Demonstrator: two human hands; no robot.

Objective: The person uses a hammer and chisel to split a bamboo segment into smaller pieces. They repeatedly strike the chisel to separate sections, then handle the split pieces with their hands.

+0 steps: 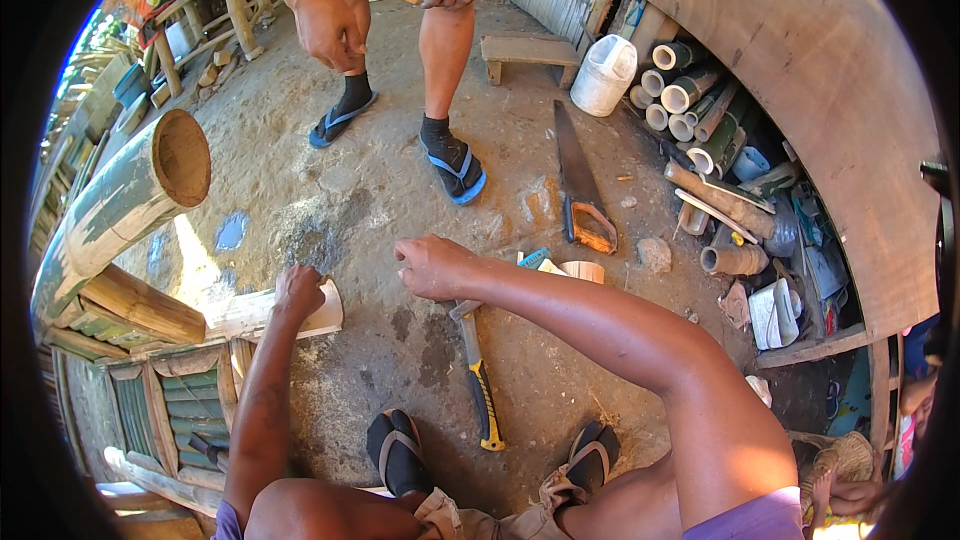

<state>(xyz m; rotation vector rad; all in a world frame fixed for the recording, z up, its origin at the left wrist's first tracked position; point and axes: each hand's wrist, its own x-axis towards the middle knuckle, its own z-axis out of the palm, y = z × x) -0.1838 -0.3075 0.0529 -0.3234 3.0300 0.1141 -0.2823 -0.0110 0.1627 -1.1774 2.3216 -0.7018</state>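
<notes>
On dirt ground, left hand [297, 290] grips 1 stiff, light split bamboo piece [268, 312] at its end; right hand [432, 265], loosely curled and empty, hovers above hammer [477, 380].

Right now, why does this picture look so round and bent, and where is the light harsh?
Head view: the fisheye lens leaves a black rim and curves straight edges such as the wooden board at upper right. Sunlight makes a bright patch on the dirt floor near the bamboo pole. The left hand, right hand and hammer look sharp, in even shade.
</notes>
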